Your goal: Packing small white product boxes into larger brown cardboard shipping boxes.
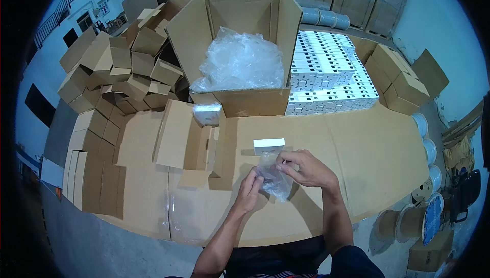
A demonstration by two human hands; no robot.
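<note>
I am holding one clear plastic bag point(274, 176) above the near middle of the cardboard-covered worktop point(367, 150), my left hand point(249, 192) and right hand point(306, 168) both pinching it in a closed grip. One small white box point(269, 146) is lying just beyond it, one open carton point(194, 142) to its left, one large carton point(240, 48) far behind

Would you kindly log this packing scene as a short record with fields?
Left hand: pinching a clear plastic bag
Right hand: gripping the same bag's upper edge
Nearby: small white box on the cardboard-covered table
Left of it: open small carton
Behind: large carton with plastic film; stacked white boxes
</note>
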